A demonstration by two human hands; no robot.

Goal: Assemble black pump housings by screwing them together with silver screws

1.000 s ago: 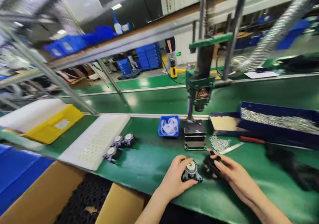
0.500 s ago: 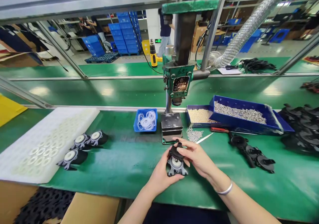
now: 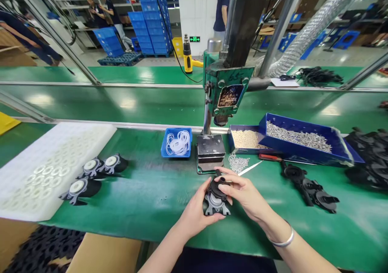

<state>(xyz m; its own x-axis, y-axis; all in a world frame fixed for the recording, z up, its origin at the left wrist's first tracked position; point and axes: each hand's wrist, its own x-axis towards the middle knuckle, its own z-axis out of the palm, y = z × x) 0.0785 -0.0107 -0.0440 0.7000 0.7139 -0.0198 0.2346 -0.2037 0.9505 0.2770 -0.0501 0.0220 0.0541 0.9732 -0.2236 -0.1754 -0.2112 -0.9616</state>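
Above the front of the green bench, my left hand (image 3: pixel 196 207) is wrapped round a pump housing (image 3: pixel 216 209) with a black body and a grey face with legs. My right hand (image 3: pixel 247 194) grips a black round cover (image 3: pixel 217 189) with a short pipe stub, fingers closed at its edge. The cover lies over the upper part of the housing's face and hides most of its white centre. Whether it is fully seated I cannot tell. Just behind my hands stands the press's black block (image 3: pixel 209 145).
The green press head (image 3: pixel 228 91) overhangs the block. Left are similar housings (image 3: pixel 78 187) and a white foam board (image 3: pixel 18 184) of rings. A blue tray (image 3: pixel 164 145) holds white rings. Right are a screw bin (image 3: pixel 303 151), a red-handled screwdriver (image 3: pixel 269 157), tweezers (image 3: pixel 251 168) and black covers (image 3: pixel 325 200).
The cover has come down over the housing's white centre, which showed more before. Both hands keep their grip. The camera view has shifted slightly.
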